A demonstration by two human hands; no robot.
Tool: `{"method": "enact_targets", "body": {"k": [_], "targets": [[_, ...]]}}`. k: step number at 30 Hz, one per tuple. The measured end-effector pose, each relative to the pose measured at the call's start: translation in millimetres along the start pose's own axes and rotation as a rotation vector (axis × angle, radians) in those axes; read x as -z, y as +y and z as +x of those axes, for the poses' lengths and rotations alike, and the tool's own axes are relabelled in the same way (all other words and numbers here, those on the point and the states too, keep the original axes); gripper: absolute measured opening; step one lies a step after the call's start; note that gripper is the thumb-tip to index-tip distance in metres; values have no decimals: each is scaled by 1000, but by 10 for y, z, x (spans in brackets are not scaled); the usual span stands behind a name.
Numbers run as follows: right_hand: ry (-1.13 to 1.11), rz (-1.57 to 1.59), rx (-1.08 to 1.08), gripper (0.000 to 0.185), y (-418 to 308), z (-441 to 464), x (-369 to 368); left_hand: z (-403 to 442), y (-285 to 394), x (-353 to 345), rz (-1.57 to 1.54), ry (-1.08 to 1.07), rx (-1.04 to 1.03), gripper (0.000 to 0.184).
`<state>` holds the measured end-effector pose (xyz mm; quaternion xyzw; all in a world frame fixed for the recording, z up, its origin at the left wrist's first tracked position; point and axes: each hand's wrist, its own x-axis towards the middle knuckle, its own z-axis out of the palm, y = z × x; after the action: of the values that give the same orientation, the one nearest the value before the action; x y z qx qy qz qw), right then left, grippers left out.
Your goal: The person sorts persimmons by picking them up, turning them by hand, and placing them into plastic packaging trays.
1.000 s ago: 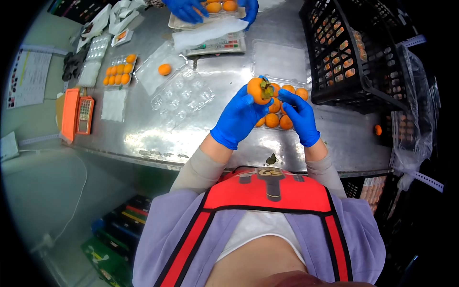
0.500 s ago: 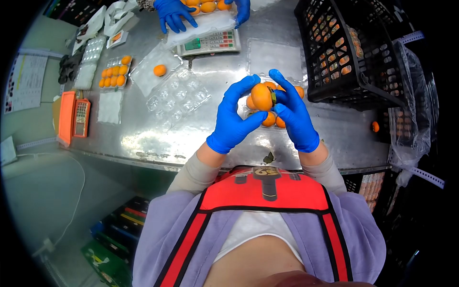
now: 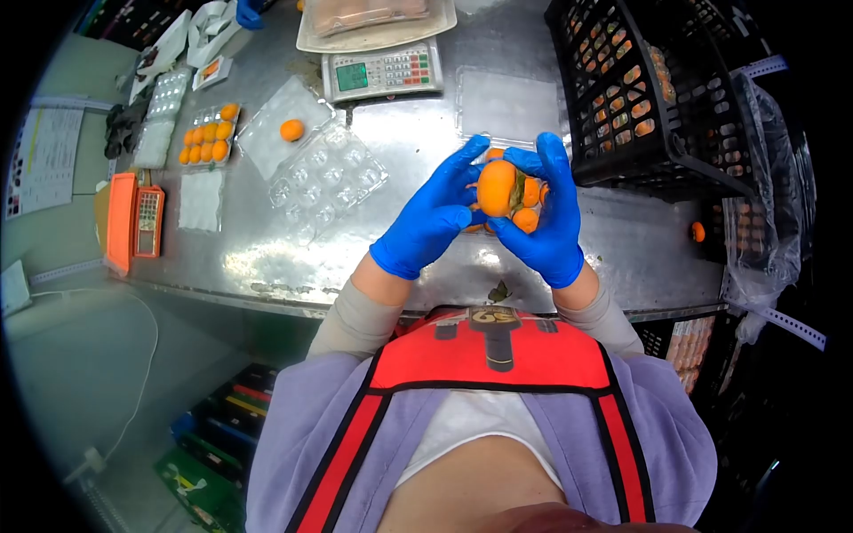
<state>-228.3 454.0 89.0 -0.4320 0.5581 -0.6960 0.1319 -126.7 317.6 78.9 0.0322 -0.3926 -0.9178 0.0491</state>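
Note:
Above the tray, a round orange persimmon (image 3: 495, 188) is held up with its green leafy calyx turned to the right. My right hand (image 3: 555, 222) grips it, thumb underneath and fingers at its top right. On the other side, my left hand (image 3: 422, 222) is open, its thumb and forefinger spread close to the fruit's left side. More persimmons (image 3: 525, 219) lie below and behind the held one, in a clear tray largely hidden by my hands. Blue gloves cover both hands.
An empty clear moulded tray (image 3: 324, 178) lies left, beside a loose persimmon (image 3: 291, 131) on a sheet. A filled tray (image 3: 209, 138) sits farther left. A digital scale (image 3: 382, 75) bears a pack. A black crate (image 3: 657, 115) stands right, near a lone persimmon (image 3: 697, 232).
The persimmon has turned, its calyx showing more, and shifted slightly right. My left thumb and forefinger have drawn away from it. The other person's gloved hands have left the scale, where a pack now rests.

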Motion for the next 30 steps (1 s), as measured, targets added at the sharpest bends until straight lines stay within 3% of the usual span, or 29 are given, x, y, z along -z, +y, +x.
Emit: {"method": "enact_targets", "body": {"k": [2, 5, 9, 11, 18, 20, 30], "targets": [[-30, -316, 234, 80, 24, -10, 50, 10, -15, -66, -28, 12, 6, 93], [-116, -513, 313, 75, -43, 33, 79, 43, -54, -87, -155, -48, 40, 92], [-172, -645, 341, 78, -69, 46, 61, 44, -41, -91, -68, 73, -61, 90], [0, -160, 142, 84, 3, 10, -11, 35, -17, -78, -51, 83, -91, 91], [9, -128, 7, 90, 0, 49, 84, 4, 19, -97, 259, 174, -290, 98], [36, 69, -85, 89, -5, 45, 48, 2, 9, -83, 285, 180, -315, 98], [-24, 326, -252, 77, -14, 23, 1, -12, 1, -17, 675, 170, -449, 93]]}}
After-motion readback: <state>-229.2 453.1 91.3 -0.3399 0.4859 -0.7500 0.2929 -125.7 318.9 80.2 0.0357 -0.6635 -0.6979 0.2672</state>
